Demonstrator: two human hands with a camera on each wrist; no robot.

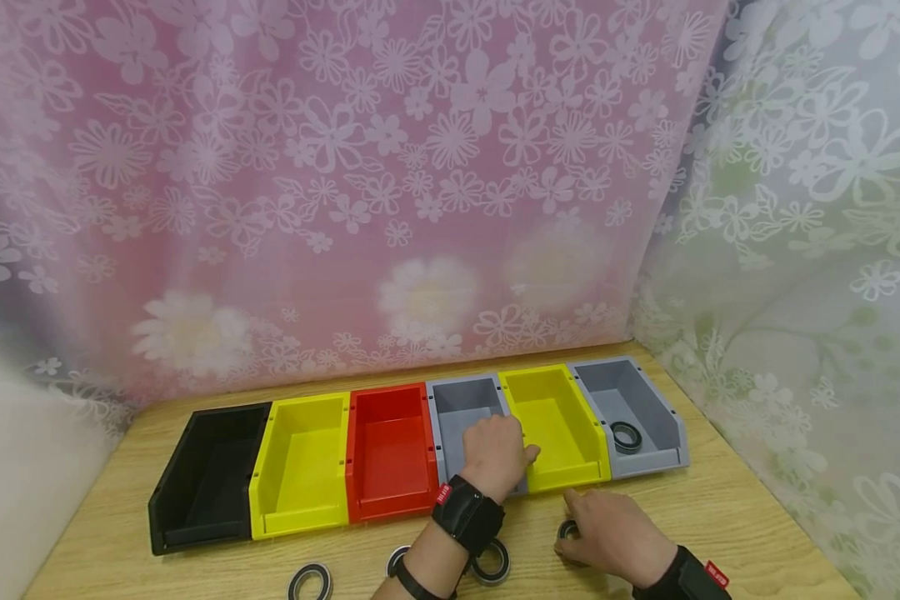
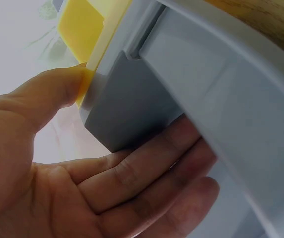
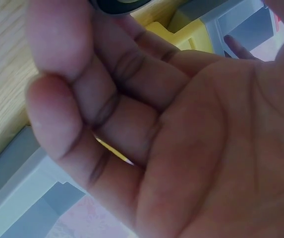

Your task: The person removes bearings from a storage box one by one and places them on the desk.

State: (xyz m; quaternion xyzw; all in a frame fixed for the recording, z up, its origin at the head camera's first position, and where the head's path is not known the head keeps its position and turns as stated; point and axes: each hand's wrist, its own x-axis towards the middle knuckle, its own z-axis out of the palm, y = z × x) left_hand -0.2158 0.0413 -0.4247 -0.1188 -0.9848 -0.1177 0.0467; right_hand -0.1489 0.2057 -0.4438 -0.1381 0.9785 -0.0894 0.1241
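My left hand (image 1: 493, 454) reaches over the left-hand grey bin (image 1: 465, 400). In the left wrist view its fingers (image 2: 146, 183) extend loosely inside that bin, and the thumb lies at the wall shared with the yellow bin (image 1: 547, 408). No object shows in the palm. At the table, in front of the yellow bin, my right hand (image 1: 618, 533) pinches a black-sealed ball bearing (image 1: 564, 531) between thumb and fingers. Only a dark edge of the bearing (image 3: 123, 7) appears at the top of the right wrist view. Another bearing (image 1: 628, 450) lies in the right-hand grey bin (image 1: 656, 458).
A black bin (image 1: 210, 467), another yellow bin (image 1: 303, 450) and a red bin (image 1: 392, 450) continue the row leftward. Loose bearings lie along the front of the wooden table (image 1: 540, 575): one at left (image 1: 294, 583), two beside my left forearm (image 1: 393, 557). A flowered curtain (image 1: 420, 208) hangs behind.
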